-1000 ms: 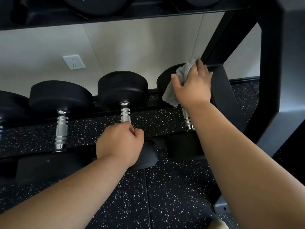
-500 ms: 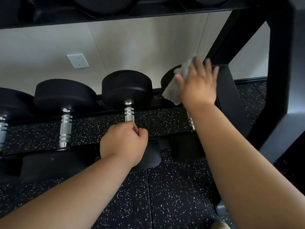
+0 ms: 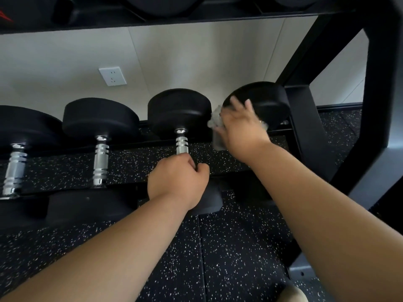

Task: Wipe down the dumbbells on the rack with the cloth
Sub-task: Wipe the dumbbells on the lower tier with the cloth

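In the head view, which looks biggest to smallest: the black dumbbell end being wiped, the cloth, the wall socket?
1. Dumbbell end.
2 and 3. Cloth and socket look alike; the right hand hides most of the cloth, so I can't rank them.

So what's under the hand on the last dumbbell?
A grey cloth, pressed by the right hand against the black head of the rightmost dumbbell. The hand covers most of it, and that dumbbell's handle is hidden behind the forearm.
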`<state>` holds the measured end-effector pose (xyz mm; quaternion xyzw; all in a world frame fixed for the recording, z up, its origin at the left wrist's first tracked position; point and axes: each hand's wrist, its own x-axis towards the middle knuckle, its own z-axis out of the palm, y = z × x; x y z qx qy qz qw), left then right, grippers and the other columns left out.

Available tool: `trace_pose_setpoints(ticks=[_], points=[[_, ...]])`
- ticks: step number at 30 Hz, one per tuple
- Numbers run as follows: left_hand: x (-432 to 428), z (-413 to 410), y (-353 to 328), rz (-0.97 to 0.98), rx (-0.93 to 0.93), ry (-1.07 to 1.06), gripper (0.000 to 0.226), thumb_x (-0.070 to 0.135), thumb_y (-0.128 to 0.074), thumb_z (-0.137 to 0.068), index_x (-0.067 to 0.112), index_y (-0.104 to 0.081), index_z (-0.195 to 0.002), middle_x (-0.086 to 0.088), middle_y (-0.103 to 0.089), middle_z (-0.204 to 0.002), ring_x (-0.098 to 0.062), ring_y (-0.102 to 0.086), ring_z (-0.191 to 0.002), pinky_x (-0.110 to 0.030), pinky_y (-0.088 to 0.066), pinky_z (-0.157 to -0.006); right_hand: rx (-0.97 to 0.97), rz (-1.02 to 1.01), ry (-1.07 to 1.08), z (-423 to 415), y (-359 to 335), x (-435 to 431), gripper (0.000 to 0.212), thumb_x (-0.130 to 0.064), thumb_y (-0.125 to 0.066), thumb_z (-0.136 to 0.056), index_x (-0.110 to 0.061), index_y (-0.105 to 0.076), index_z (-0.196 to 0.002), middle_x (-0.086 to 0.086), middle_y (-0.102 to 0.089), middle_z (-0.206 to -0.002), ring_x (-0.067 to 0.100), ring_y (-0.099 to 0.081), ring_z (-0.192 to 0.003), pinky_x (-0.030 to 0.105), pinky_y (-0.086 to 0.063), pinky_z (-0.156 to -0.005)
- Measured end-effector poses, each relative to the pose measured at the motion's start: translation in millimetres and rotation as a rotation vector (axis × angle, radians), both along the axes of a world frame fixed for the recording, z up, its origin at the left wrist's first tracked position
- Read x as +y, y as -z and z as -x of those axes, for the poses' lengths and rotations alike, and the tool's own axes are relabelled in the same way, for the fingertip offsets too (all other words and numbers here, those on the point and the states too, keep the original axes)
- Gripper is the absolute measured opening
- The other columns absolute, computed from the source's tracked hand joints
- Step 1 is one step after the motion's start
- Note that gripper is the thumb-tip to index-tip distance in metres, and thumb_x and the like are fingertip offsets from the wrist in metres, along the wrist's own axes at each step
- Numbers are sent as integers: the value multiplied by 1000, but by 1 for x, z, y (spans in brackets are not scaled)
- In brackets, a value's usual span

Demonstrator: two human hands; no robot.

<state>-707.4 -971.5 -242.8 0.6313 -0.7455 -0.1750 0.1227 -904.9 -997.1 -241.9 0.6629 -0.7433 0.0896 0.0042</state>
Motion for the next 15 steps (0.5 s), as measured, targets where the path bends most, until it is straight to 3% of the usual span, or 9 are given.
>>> trace_pose_setpoints(ticks=[2,4,7,10,12,15], points=[[0,-2,-1,-7,41,11,29,57,-55,-87,31,-64,-78,11,-65,-76,-15,-61,-75,-33,-48,-64,-453,-81,103,-29,-6,13,42,-40,-44,-109,-12,-54,-137,12,-59,-140,29,-51,-135,36,-37,-112],[-1,-5,-2,2,95,15,25,56,-57,-89,31,-64,-86,12,-65,-83,-15,-58,-80,-33,-42,-68,-779,-16,210,-51,-10,31,38,-39,-45,-109,-13,-56,-134,6,-66,-125,21,-61,-115,31,-44,-94],[3,-13,-3,34,249,10,21,48,-60,-94,28,-57,-96,9,-60,-92,-17,-51,-86,-33,-37,-76,-865,2,259,-72,-18,55,37,-38,-42,-109,-16,-56,-136,-1,-64,-118,14,-58,-109,27,-39,-90],[12,-32,-5,11,328,86,18,43,-59,-99,25,-58,-100,5,-56,-95,-20,-53,-97,-35,-43,-83,-851,-14,256,-82,-28,68,39,-41,-40,-109,-18,-55,-136,-2,-63,-116,14,-57,-107,27,-38,-89],[4,-64,-8,63,260,137,22,45,-55,-101,25,-61,-103,4,-61,-99,-20,-55,-101,-38,-47,-87,-835,0,276,-87,-35,68,38,-41,-39,-110,-18,-54,-135,-5,-59,-113,13,-53,-104,27,-37,-89],[-29,-129,-18,253,6,275,27,46,-53,-99,22,-65,-104,3,-66,-100,-23,-57,-100,-42,-49,-87,-786,59,287,-96,-43,51,37,-41,-38,-110,-16,-52,-134,-2,-58,-116,15,-53,-104,30,-40,-90]])
